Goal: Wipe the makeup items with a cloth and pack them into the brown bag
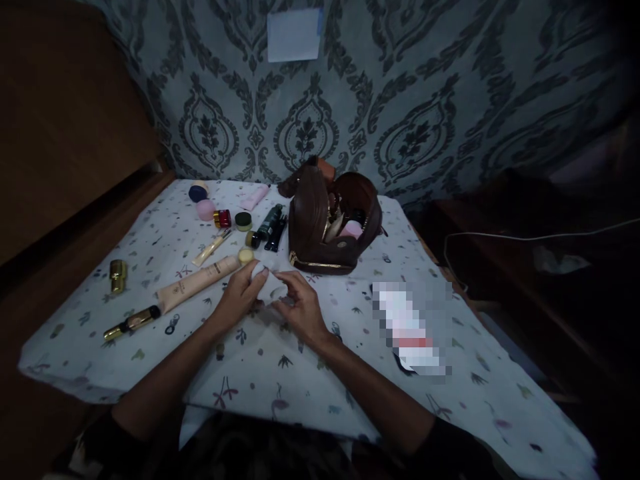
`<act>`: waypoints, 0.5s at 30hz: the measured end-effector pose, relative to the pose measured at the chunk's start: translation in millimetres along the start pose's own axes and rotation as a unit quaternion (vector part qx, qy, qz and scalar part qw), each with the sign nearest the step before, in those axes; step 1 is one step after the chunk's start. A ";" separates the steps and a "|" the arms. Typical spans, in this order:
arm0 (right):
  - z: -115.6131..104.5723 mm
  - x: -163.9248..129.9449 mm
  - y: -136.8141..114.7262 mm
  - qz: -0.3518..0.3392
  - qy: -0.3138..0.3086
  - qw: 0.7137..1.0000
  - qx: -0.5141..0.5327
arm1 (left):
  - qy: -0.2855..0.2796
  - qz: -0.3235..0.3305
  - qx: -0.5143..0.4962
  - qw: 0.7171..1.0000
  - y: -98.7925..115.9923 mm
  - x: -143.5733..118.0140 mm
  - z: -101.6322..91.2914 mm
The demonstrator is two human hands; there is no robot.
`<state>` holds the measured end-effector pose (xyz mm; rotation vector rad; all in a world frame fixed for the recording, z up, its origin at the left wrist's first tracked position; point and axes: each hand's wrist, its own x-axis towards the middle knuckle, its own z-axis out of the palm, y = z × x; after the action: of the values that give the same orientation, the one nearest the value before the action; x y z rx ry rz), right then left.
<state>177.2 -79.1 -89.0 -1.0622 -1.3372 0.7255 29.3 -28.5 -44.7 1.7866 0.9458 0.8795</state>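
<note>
- Left hand (243, 291) and right hand (300, 308): each grip is closing narrowly on a small white object (270, 283), pinching it between them.
- White object: resting low over the counter (150, 253), just before the open brown pouch (333, 223).
- Beige tube (197, 283): lying beside the left hand.

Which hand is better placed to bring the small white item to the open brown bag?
Probably the right hand. Both hands hold the white item, but the right one lies nearer the open brown bag, with bare tablecloth between. The left hand sits beside the beige tube, farther away.
</note>
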 end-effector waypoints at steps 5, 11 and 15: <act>-0.8 1.5 -6.9 0.037 -0.013 0.999 0.010 | -0.002 -0.071 -0.120 0.990 -4.6 2.7 0.4; -2.0 8.3 -4.6 0.137 0.045 0.980 0.138 | -0.018 -0.095 -0.213 0.972 -10.3 5.2 1.5; -0.9 12.4 -3.5 0.189 0.108 0.956 0.199 | -0.087 -0.045 -0.140 0.985 -8.2 1.7 0.0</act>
<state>179.3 -69.5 -80.8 -1.0410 -0.7618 1.0776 28.1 -24.5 -52.0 1.5397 0.7448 0.7452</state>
